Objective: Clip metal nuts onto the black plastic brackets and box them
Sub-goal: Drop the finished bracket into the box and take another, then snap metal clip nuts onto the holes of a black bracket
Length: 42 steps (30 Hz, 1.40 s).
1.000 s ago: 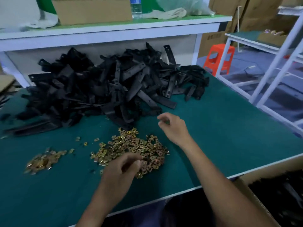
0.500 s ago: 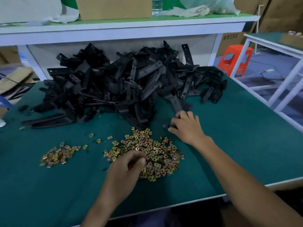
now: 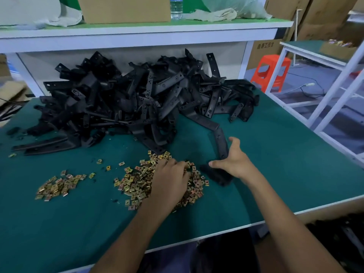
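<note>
The black bracket pile (image 3: 137, 99) fills the upper centre; the brass nuts (image 3: 136, 184) lie mid-frame. Your right hand (image 3: 236, 164) grips one bracket (image 3: 221, 143), likely stiff and light, near its bend, right of centre. Your left hand (image 3: 169, 174) rests in the small, probably slippery nuts; whether it pinches one I cannot tell.

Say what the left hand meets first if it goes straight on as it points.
Probably the black plastic bracket that the right hand holds, just past the metal nuts; depth unclear.
</note>
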Each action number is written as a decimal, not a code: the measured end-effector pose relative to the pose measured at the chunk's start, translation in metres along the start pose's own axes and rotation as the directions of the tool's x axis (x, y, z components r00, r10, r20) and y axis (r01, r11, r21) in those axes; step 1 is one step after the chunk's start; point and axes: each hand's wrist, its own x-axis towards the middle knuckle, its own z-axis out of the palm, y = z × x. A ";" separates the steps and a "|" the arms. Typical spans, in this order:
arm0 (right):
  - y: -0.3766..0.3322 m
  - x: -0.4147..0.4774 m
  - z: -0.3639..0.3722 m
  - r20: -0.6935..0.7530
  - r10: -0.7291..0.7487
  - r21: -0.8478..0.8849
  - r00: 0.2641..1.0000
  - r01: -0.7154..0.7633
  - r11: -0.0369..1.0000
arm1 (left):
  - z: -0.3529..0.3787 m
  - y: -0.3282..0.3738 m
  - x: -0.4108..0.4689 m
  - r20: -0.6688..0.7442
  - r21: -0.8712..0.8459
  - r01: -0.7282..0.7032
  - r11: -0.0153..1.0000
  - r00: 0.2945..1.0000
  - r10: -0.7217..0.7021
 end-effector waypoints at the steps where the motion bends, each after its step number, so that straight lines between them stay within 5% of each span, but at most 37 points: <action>1: 0.003 -0.001 0.000 -0.031 0.010 -0.006 0.999 -0.010 1.000 | 0.003 0.001 0.002 0.036 0.019 -0.002 1.000 0.999 0.001; 4: 0.023 -0.009 0.002 -0.127 -0.043 -0.055 0.991 0.037 0.998 | 0.007 0.002 0.003 0.098 0.025 -0.002 1.000 0.995 0.000; 6: 0.032 -0.020 -0.001 -0.183 -0.062 0.223 0.981 0.102 0.969 | 0.005 -0.002 0.006 0.122 -0.023 0.010 1.000 0.993 -0.007; 10: 0.029 -0.050 -0.001 -0.037 -0.001 0.787 0.999 0.030 0.616 | 0.000 -0.013 0.009 0.188 -0.044 -0.021 0.999 0.982 0.029; 17: 0.032 -0.090 0.049 0.117 -0.075 0.986 0.990 -0.107 0.129 | -0.004 -0.019 0.014 0.288 -0.099 0.067 0.993 0.957 -0.036; 21: 0.027 -0.100 0.067 0.153 -0.108 0.987 0.982 -0.156 -0.022 | -0.009 -0.021 0.011 0.216 -0.129 0.104 0.986 0.974 -0.075; 28: 0.018 -0.105 0.072 0.178 -0.119 0.974 0.977 -0.192 -0.119 | -0.017 -0.019 0.022 0.363 -0.055 0.152 0.987 0.924 -0.122; 36: 0.016 -0.106 0.073 0.180 -0.122 0.980 0.976 -0.189 -0.068 | -0.019 -0.009 0.029 0.410 0.000 0.190 0.982 0.895 -0.174; 42: 0.018 -0.104 0.071 0.198 -0.148 0.977 0.969 -0.207 -0.052 | -0.025 -0.017 0.013 0.220 -0.225 0.216 0.950 0.961 -0.167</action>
